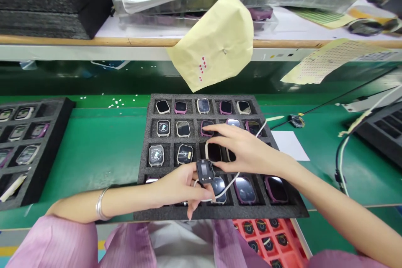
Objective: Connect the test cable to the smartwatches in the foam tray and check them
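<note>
A black foam tray (143, 176) holds rows of square smartwatch bodies, some with pale cases and some with purple ones. My left hand (188, 188) is closed on a small black square device (205, 171) with a grey window and metal contacts, raised over the tray's front half. A white cable (232, 181) runs through the fingers of that hand and up to the right, passing under my right wrist. Over the middle of the tray, my right hand (238, 146) has its fingers and thumb around the edges of a pale-cased smartwatch (214, 152). Its palm hides neighbouring compartments.
Another foam tray of watches (59, 134) sits at the left. Below the table edge is a red tray (290, 238) with round black parts. A yellow paper (220, 42) hangs from the shelf (141, 52). White paper (289, 145) and cables (341, 155) lie at the right.
</note>
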A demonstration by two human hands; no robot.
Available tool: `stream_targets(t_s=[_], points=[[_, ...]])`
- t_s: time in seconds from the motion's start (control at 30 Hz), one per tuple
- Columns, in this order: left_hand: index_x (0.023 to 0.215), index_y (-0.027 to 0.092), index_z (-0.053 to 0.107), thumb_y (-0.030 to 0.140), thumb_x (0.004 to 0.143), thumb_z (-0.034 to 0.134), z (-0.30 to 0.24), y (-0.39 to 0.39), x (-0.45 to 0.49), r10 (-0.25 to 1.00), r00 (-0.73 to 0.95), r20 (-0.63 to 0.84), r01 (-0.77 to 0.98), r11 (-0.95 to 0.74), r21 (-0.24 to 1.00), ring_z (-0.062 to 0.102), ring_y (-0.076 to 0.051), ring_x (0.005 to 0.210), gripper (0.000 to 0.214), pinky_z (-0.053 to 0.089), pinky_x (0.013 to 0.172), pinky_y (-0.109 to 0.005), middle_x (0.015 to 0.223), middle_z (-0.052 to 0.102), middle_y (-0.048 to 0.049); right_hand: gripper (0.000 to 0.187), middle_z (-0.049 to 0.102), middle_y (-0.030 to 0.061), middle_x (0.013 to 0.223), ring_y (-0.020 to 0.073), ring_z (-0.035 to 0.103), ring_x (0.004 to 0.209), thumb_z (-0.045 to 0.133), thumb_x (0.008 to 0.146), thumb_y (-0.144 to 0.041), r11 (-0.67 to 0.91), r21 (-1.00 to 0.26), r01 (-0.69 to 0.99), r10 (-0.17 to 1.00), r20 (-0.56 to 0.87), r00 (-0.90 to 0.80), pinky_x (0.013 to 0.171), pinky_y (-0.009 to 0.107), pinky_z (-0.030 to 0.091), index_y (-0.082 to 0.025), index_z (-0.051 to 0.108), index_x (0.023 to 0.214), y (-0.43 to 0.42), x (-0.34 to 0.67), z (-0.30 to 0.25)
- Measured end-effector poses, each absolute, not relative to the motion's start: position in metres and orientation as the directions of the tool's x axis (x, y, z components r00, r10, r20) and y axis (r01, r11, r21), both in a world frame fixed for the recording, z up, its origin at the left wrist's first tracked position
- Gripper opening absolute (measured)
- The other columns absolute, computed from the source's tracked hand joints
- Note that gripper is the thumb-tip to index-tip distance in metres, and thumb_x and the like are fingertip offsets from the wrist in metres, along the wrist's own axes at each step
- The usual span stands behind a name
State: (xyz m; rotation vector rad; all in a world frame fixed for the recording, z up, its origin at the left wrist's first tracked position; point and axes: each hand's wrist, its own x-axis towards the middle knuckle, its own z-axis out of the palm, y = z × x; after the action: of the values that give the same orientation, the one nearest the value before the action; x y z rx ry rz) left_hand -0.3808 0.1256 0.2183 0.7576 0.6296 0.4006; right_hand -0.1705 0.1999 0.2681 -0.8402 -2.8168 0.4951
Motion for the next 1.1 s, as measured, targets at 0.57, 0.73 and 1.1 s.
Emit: stream_targets(t_s=[0.57,0.73,1.1], points=[[0.104,0.016,0.050,0.040,0.080,0.071,0.214,0.119,-0.383,0.608,0.694,-0.386,-0.054,0.578,0.814,0.051,-0.004,0.032,0.040,0.036,0.029,-0.013,0.079,0.066,0.0000,0.044,0.065,0.0133,0.119,0.0272,0.066,0.103,0.073,0.082,-0.016,0.751,-0.490,0.442,0.512,0.011,-0.859,0.085,0.040,0.057,-0.013,0.058,0.123,0.162,-0.183,0.273],[0.100,0.013,0.053,0.042,0.085,0.064,0.218,0.119,-0.384,0.656,0.652,-0.381,-0.090,0.566,0.820,0.049,-0.004,0.030,0.035,0.034,0.029,-0.014,0.081,0.072,-0.0063,0.037,0.065,0.0142,0.117,0.0256,0.067,0.100,0.062,0.092,-0.028,0.729,-0.566,0.385,0.495,0.047,-0.868,0.083,0.038,0.058,-0.013,0.056,0.126,0.162,-0.186,0.267],[0.087,0.012,0.059,0.043,0.079,0.071,0.213,0.117,-0.391,0.643,0.653,-0.401,-0.123,0.612,0.781,0.041,-0.007,0.024,0.034,0.027,0.026,-0.014,0.038,0.050,0.0084,0.045,0.068,0.0119,0.107,0.0196,0.068,0.087,0.060,0.085,-0.017,0.700,-0.661,0.270,0.561,0.274,-0.781,0.072,0.029,0.057,-0.014,0.051,0.129,0.152,-0.187,0.243]])
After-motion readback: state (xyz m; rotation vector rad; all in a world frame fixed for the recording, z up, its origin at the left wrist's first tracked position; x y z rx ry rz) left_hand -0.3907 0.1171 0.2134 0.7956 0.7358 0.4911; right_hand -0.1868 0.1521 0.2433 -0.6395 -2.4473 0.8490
